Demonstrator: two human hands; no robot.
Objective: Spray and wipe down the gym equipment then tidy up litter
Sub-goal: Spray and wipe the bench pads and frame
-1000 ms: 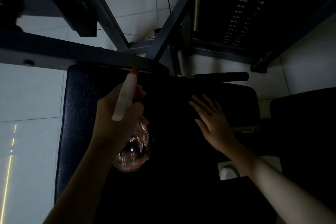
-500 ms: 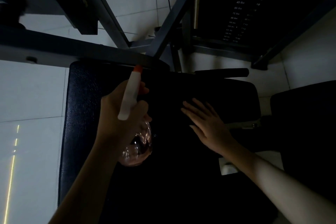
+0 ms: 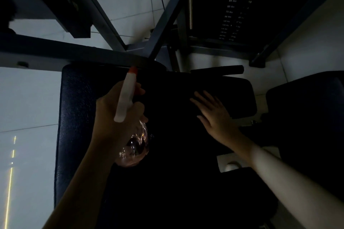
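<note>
While my left hand (image 3: 115,117) grips the spray bottle (image 3: 128,113), right hand (image 3: 214,115) open flat on the bench pad (image 3: 78,117): I mist evenly, nozzle aimed ahead.

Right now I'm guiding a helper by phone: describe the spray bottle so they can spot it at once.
Find the dark padded bench under the grey machine frame. Above its left half, the left hand grips the spray bottle. It is the only pale object there: a white sprayer head with an orange-red nozzle tip, above a clear, rounded, pinkish body.
</note>
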